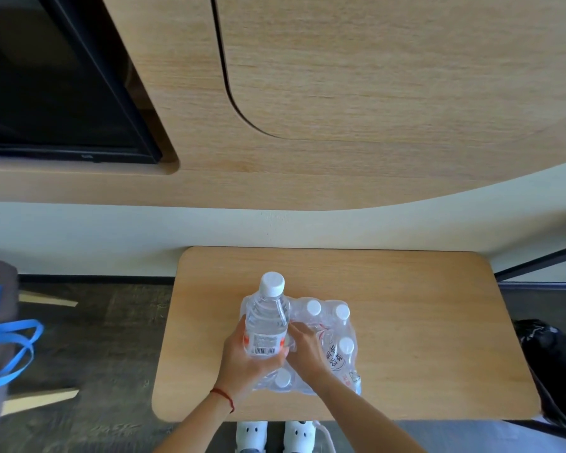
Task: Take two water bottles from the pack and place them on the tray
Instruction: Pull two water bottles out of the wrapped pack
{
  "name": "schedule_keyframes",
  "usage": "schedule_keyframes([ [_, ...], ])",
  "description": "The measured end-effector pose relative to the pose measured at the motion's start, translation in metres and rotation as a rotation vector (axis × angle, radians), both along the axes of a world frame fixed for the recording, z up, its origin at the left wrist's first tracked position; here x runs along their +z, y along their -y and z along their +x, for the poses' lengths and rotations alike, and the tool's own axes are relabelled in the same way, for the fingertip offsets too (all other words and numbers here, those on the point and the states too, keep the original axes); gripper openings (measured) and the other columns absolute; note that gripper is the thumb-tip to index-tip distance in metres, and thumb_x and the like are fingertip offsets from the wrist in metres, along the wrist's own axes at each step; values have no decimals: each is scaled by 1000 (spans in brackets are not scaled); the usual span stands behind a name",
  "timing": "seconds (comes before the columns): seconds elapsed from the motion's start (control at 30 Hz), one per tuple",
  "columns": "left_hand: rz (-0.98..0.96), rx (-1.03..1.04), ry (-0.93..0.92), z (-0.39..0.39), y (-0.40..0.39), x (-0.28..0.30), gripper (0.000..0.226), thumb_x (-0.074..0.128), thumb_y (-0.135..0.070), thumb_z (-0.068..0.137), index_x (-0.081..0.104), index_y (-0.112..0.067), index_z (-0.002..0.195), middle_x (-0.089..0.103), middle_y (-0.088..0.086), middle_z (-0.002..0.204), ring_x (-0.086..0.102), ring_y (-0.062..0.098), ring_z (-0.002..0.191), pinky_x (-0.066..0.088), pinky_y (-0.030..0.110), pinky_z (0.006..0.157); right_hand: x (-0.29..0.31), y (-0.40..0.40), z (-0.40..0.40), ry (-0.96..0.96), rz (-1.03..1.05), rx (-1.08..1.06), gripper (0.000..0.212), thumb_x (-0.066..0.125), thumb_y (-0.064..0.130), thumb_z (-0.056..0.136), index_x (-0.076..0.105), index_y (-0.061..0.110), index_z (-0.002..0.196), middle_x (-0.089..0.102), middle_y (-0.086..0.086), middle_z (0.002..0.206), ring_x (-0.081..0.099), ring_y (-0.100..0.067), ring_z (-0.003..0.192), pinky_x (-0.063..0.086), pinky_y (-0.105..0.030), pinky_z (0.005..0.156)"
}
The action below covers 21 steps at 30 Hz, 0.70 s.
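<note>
A clear water bottle (266, 318) with a white cap and a barcode label is lifted out of the pack, upright, and my left hand (242, 358) grips it around its lower half. The shrink-wrapped pack (335, 351) of white-capped bottles lies on the wooden table (406, 338) at its middle. My right hand (303, 343) rests on the pack's torn plastic wrap, just right of the held bottle, pressing or pinching the film. No tray is in view.
A blue-handled bag (4, 351) hangs at the left edge over a dark floor. A black bag (549, 361) sits right of the table. A wooden wall panel and a dark screen (53, 80) lie behind. White slippers (275, 434) show below the table's front edge.
</note>
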<state>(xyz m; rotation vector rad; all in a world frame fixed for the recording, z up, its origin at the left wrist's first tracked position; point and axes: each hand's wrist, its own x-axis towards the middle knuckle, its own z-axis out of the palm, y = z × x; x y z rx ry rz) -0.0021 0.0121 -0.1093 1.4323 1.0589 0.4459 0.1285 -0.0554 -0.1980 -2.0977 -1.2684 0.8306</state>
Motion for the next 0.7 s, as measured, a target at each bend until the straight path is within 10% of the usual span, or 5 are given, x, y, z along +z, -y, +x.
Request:
schedule_keyframes([
  [0.5,5,-22,51,-17,-6,30,55,82,-38,52,63,-22,101,75,-1,91,71,10,87,59,23,71,133,38,26,-101,316,-236,41,78,30,72,68,18,109,72,8,109,63,6,89,49,-12,82],
  [0.7,61,-121,93,-7,-15,83,50,81,-42,53,63,-20,94,75,-6,85,72,11,79,57,17,64,248,28,44,-391,578,-497,27,55,43,86,66,18,87,71,-1,82,66,-16,77,53,-27,68],
])
